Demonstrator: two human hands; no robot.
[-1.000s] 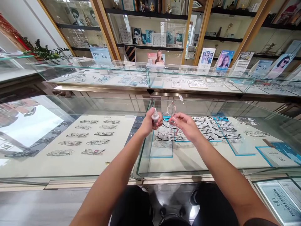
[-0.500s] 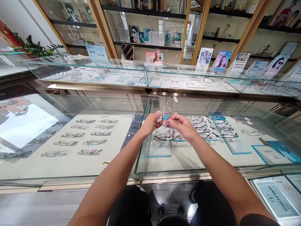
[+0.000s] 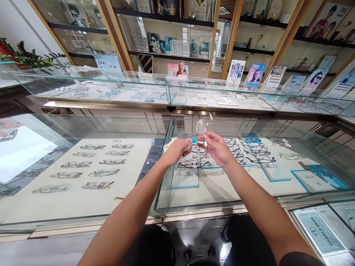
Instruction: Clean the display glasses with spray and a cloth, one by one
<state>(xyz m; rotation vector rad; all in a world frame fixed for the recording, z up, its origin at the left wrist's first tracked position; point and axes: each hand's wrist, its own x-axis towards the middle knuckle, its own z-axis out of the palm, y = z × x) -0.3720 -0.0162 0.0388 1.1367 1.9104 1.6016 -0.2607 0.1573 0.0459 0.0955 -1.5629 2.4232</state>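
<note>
My right hand (image 3: 218,148) pinches a pair of thin-rimmed round glasses (image 3: 202,126), held upright on end above the right glass case, with a small white tag at the top. Just left of the glasses is my left hand (image 3: 178,150), its fingers closed round a pale cloth (image 3: 169,143) that shows beside the knuckles and at the fingertips. A small gap separates the left fingertips from the glasses. Rows of dark-framed glasses (image 3: 260,159) lie beneath and to the right, inside the case.
In the left case, several glasses (image 3: 104,172) lie in two columns on a white panel. The glass edge (image 3: 159,184) between the cases rises left of my hands. Behind stands a second display counter (image 3: 155,107) with upright picture cards (image 3: 236,73).
The glasses have turned so a round lens faces me more fully. My left hand has moved slightly left and down, away from them. The whole view has shifted a little.
</note>
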